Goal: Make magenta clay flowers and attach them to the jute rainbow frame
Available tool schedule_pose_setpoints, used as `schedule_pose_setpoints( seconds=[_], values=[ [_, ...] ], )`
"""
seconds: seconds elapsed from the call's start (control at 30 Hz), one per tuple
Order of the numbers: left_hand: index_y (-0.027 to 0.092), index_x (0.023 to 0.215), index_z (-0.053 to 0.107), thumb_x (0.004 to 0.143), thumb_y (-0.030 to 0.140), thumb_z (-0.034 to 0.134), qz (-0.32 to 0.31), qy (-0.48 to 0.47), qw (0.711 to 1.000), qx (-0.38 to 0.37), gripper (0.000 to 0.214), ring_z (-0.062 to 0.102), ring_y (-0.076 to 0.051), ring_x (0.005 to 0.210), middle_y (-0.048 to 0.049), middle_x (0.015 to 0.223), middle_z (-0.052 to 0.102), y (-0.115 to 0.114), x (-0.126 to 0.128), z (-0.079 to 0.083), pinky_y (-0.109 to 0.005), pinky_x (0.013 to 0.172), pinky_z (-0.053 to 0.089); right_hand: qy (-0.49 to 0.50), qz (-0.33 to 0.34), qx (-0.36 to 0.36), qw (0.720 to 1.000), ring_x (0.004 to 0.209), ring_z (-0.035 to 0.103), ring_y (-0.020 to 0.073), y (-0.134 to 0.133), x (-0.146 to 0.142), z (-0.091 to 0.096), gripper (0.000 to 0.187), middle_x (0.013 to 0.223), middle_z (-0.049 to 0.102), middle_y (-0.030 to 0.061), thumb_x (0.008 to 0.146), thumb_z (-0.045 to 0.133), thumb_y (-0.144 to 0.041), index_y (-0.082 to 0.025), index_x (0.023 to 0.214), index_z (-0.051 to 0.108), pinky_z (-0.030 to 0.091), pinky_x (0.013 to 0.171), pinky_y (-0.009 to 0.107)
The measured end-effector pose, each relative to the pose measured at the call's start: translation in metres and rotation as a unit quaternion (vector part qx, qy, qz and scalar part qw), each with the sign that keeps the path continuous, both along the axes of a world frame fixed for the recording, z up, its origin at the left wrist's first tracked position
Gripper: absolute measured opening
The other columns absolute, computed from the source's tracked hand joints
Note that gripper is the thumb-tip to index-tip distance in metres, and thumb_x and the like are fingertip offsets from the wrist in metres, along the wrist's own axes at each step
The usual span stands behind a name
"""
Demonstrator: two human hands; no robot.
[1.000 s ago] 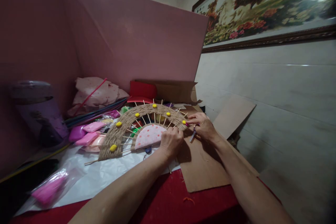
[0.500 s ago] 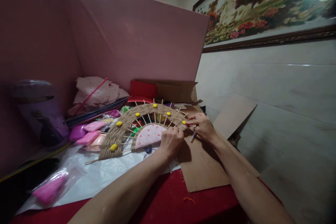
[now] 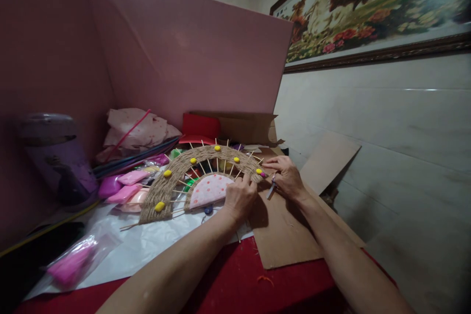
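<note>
A half-round fan-shaped craft of woven twine (image 3: 150,204) and thin sticks lies in front of me, dotted with several yellow clay pieces (image 3: 217,148). Its inner half circle is pink spotted fabric (image 3: 209,190). My left hand (image 3: 241,198) is closed on the right end of that inner part; its fingertips are partly hidden. By the craft's right end, my right hand (image 3: 286,176) has its index finger stretched towards a small magenta piece (image 3: 263,174), which sits against a yellow one. A small tool with a flat grey blade (image 3: 271,190) hangs from the curled fingers of my right hand.
Brown cardboard (image 3: 287,235) lies under my right hand on a red tablecloth (image 3: 235,279). At left are bagged pink clay (image 3: 71,262), more clay packs (image 3: 125,194) and a purple container (image 3: 61,157). Behind stand a red object (image 3: 200,126) and a pink panel (image 3: 191,49).
My right hand has drawn back slightly to the right, its index fingertip now apart from the yellow piece. The magenta piece shows more clearly beside it. My left hand stays in place.
</note>
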State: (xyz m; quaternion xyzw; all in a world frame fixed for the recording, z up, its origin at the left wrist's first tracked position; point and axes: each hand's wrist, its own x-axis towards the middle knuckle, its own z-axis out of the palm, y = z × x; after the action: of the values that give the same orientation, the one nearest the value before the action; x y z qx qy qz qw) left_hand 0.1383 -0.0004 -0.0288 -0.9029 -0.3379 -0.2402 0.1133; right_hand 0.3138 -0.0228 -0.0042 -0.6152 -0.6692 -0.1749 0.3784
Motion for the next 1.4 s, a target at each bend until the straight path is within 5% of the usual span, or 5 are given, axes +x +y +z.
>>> schedule_pose_setpoints(
  seconds=[0.3, 0.47, 0.57, 1.2, 1.4],
  values=[
    [0.017, 0.08, 0.065, 0.09, 0.042, 0.04, -0.051, -0.307, 0.944, -0.107, 0.036, 0.055, -0.013, 0.064, -0.0033, 0.068, 0.062, 0.008, -0.009, 0.023, -0.024, 0.061, 0.038, 0.067, 0.074, 0.107, 0.989, 0.09, 0.053, 0.0221, -0.004, -0.013, 0.005, 0.036, 0.084, 0.064, 0.0058, 0.077, 0.045, -0.007, -0.023, 0.095, 0.071, 0.045, 0.083, 0.037],
    [0.013, 0.088, 0.059, 0.08, 0.068, 0.029, -0.077, -0.475, 0.715, -0.507, 0.063, 0.033, -0.009, 0.035, 0.0068, 0.04, 0.037, 0.0, -0.03, 0.044, -0.021, 0.041, 0.028, 0.109, 0.219, 0.06, 0.968, 0.09, 0.054, 0.0213, -0.021, -0.048, 0.013, 0.025, 0.089, 0.063, 0.0048, 0.084, 0.049, -0.017, -0.026, 0.097, 0.069, 0.045, 0.083, 0.038],
    [0.013, 0.095, 0.057, 0.074, 0.074, 0.033, -0.105, -0.503, 0.61, -0.603, 0.069, 0.038, -0.009, 0.039, 0.0045, 0.046, 0.046, -0.012, -0.043, 0.046, -0.02, 0.042, 0.032, 0.104, 0.275, 0.027, 0.955, 0.093, 0.053, 0.0223, -0.028, -0.066, 0.013, 0.023, 0.093, 0.06, 0.0064, 0.085, 0.053, -0.026, -0.025, 0.105, 0.065, 0.044, 0.084, 0.041],
    [0.012, 0.078, 0.058, 0.073, 0.036, 0.066, -0.197, -0.486, 0.633, -0.57, 0.026, 0.049, -0.008, 0.049, 0.0005, 0.06, 0.056, -0.026, -0.073, 0.024, -0.018, 0.043, 0.035, 0.062, 0.325, -0.007, 0.944, 0.077, 0.054, 0.0164, -0.031, -0.084, 0.0, 0.006, 0.079, 0.059, 0.0035, 0.084, 0.057, -0.019, -0.019, 0.085, 0.062, 0.043, 0.071, 0.031],
    [0.014, 0.076, 0.056, 0.073, 0.033, 0.066, -0.206, -0.52, 0.594, -0.577, 0.022, 0.052, -0.009, 0.051, -0.0007, 0.058, 0.059, -0.029, -0.08, 0.02, -0.019, 0.045, 0.038, 0.076, 0.346, -0.036, 0.934, 0.066, 0.053, 0.0128, -0.037, -0.089, 0.0, 0.007, 0.073, 0.06, 0.0018, 0.085, 0.055, -0.017, -0.018, 0.088, 0.061, 0.043, 0.06, 0.025]
  ],
)
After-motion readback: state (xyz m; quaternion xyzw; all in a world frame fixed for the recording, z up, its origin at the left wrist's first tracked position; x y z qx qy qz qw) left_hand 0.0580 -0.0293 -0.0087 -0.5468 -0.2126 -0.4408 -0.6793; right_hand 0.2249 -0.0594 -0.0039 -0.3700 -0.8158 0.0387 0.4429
